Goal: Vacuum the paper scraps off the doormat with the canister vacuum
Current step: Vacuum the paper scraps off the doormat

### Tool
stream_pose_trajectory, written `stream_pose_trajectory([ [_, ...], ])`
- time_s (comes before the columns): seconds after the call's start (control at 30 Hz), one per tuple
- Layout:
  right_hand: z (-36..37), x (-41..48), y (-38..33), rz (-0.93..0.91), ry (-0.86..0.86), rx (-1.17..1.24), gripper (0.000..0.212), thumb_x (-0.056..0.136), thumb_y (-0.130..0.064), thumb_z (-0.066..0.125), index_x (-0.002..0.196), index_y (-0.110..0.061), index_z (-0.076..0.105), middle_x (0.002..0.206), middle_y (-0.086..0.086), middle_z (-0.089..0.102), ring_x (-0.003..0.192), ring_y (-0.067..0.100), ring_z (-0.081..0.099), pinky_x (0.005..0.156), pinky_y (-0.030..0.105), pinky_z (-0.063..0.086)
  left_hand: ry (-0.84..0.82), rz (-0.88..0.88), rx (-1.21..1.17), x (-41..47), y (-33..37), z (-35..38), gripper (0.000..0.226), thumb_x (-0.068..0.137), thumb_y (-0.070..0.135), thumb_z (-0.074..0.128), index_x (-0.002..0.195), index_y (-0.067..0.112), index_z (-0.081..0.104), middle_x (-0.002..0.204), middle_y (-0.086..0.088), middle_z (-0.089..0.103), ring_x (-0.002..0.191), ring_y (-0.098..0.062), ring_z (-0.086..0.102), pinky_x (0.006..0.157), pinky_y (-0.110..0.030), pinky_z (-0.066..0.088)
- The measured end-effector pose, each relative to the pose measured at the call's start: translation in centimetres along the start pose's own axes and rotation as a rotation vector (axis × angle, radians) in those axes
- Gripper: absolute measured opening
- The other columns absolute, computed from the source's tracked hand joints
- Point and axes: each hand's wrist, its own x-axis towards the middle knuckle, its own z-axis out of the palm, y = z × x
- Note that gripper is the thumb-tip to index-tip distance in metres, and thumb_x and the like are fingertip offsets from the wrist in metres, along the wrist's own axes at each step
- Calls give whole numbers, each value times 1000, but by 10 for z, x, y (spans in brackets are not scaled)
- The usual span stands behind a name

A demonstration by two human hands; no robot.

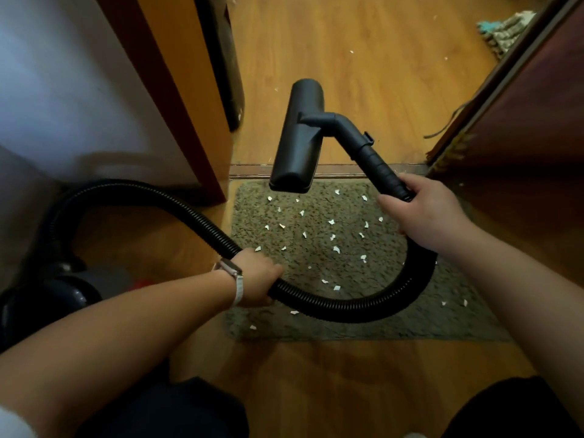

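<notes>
Head view: scraps on doormat (left hand, right hand grip hose).

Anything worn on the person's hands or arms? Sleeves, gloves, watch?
No gloves on the left hand or right hand; both forearms are bare. The left wrist carries a wristwatch with a rectangular case and a pale strap.

No text, brand, number or sign can be read anywhere; the black plastic floor nozzle shows only plain surfaces; the face of the silver wristwatch is too small to make out.
</notes>
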Motion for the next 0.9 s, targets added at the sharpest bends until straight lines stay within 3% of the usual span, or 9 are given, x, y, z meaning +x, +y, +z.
stream_pose_trajectory([
  [0.17,3,-2,11,38,-90,-60,17,90,-34,66,104,-28,62,79,5,65,69,26,64,63,34,50,32,22,-142,-41,-12,6,35,79,60,55,93,27,55,83,8,64,76,-16,63,67,-29,51],
  [0.33,6,0,14,32,-69,-228,20,92,-37,62,110,-32,55,82,-5,61,68,15,59,54,27,40,183,-2,-253,-60,-11,0,48,69,71,43,80,26,55,71,8,62,65,-13,61,62,-29,50],
  [0.53,24,8,18,31,-129,-388,26,93,-38,56,117,-26,52,83,-4,57,70,16,57,55,28,42,444,84,-335,-97,-18,-23,40,74,66,58,69,26,55,56,9,56,48,-8,53,47,-24,43],
  [0.63,39,16,16,29,-157,-423,24,94,-37,55,113,-23,50,84,-1,56,69,16,56,52,28,40,415,111,-327,-113,-16,-24,45,76,71,55,73,26,57,59,9,58,51,-7,54,48,-24,44],
  [0.77,63,32,14,35,-177,-470,23,96,-38,52,110,-21,46,83,0,55,69,19,57,54,30,41,211,120,-322,-108,-7,5,50,77,76,47,85,27,56,68,9,59,61,-11,59,59,-27,49],
  [0.9,86,35,28,35,-243,-568,24,97,-41,51,104,-20,43,80,-1,52,68,18,54,53,31,38,90,158,-303,-90,-23,39,34,77,56,53,96,28,53,82,6,64,75,-18,63,66,-31,50],
])
